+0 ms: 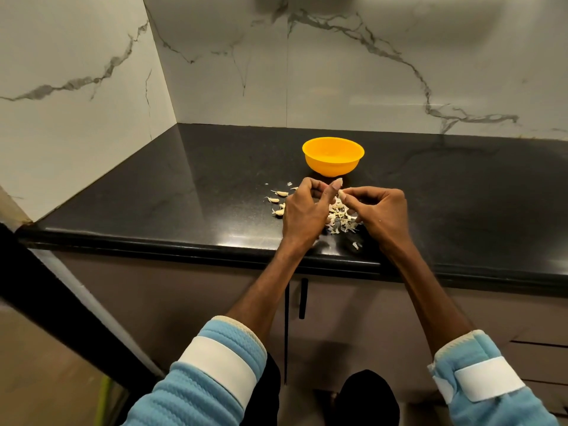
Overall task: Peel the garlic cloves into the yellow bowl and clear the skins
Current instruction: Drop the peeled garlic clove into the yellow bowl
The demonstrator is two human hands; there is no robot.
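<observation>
A: Where was the garlic clove (340, 193)?

B: Between the two hands, raised just above the worktop (184, 186), in front of the yellow bowl (333, 159). Only a pale sliver of it showed.

A: And the fingers?

B: The left hand (302, 207) had its fingers (333, 189) curled in, the tips closed narrowly on the clove from the left. The right hand (379, 210) met it from the other side, thumb and forefinger pinching the same clove, the rest of its fingers folded under. The fingertips of the two hands were touching or nearly so.

A: Where were the skins (339, 218)?

B: In a loose heap on the worktop right beneath the hands, with one stray scrap (356, 245) nearer the front edge.

A: Any other garlic?

B: A few loose cloves (278, 199) lay on the worktop just left of the left hand, apart from the heap.

A: Anything in the bowl?

B: I could not tell. It stood upright, near the hands but clear of them.
</observation>
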